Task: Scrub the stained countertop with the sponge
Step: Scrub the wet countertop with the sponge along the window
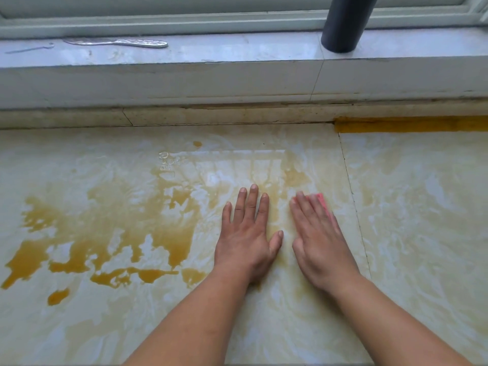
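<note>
Right hand [320, 239] presses flat, fingers straight, on the pink sponge [325, 205]; left hand [247, 235] rests open on the table [422, 233]; amber stain [105, 233] at 9 o'clock.

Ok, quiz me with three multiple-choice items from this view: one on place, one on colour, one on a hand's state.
1. Where does the heaviest amber stain lie?
A. left of both hands
B. right of both hands
C. on the sill

2. What colour is the sponge?
A. blue
B. pink
C. green

3. How is the left hand?
A. clenched in a fist
B. lifted off the countertop
C. flat, fingers straight

Key: 1 A, dark pools spread leftward; 2 B, a pink edge shows beside the right hand; 3 C, palm down on the surface.
</note>
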Tool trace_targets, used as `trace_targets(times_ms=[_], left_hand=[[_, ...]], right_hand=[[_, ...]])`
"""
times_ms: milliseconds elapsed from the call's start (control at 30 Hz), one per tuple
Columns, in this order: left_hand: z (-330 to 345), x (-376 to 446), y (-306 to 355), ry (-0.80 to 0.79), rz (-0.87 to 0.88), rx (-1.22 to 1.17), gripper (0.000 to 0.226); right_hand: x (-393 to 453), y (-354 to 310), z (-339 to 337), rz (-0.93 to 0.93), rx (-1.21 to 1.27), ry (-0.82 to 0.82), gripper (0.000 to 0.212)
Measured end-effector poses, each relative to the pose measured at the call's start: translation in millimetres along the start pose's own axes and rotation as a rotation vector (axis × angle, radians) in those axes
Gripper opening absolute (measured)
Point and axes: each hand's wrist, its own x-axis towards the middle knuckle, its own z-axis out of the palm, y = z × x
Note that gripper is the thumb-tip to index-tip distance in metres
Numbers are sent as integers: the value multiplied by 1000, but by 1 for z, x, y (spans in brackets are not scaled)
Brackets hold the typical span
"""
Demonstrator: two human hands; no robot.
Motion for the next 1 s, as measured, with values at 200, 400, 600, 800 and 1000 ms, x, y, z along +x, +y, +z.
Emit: trace_targets(times_ms=[200, 400, 600, 800, 1000], left_hand=[[1, 1, 1, 3, 3, -14, 83], [0, 0, 1, -9, -4, -5, 83], [-3, -1, 2, -17, 0, -21, 82], [-6, -1, 3, -19, -8, -5, 82], [-5, -2, 3, -26, -8, 2, 83]], right_hand=[[-31, 18, 4, 69, 8, 18, 74], [58, 13, -12, 121, 26, 51, 77], [-10, 27, -4, -12, 57, 31, 73], [96, 26, -23, 165, 106, 116, 75], [64, 20, -19, -67, 81, 18, 73]])
